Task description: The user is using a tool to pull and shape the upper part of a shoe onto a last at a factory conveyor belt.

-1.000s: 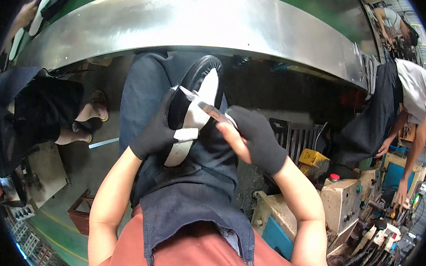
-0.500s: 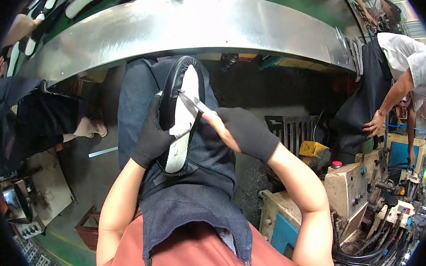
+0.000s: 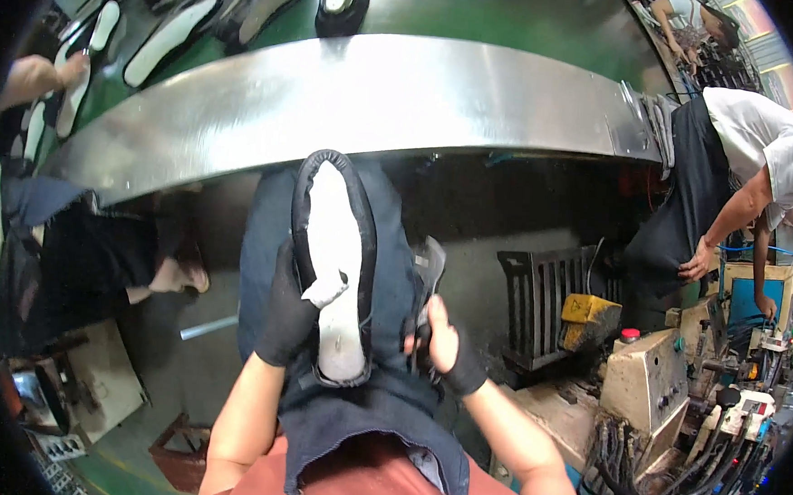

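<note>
A black shoe upper with a white sole board (image 3: 337, 217) rests bottom-up across my lap, toe pointing away from me. My left hand (image 3: 290, 323), in a black fingerless glove, is closed round its left side. The thumb, wrapped in white, presses on the white board. Right of the shoe, my right hand (image 3: 445, 341), also gloved in black, grips a hand tool with a curved grey metal head (image 3: 429, 263). The tool's head stands apart from the shoe; its exact kind is unclear, and the fingers partly hide its handle.
Ahead runs a curved metal bench edge (image 3: 379, 88), with several shoes on the green surface beyond. Another person's hand (image 3: 71, 69) is at the far left. At right are a bending person (image 3: 761, 143), a yellow block (image 3: 589, 314) and a machine box with a red button (image 3: 643, 371).
My right hand has drawn back from the shoe toward me, taking the tool tip off the white board. The shoe now sits lower in view, still in my left hand.
</note>
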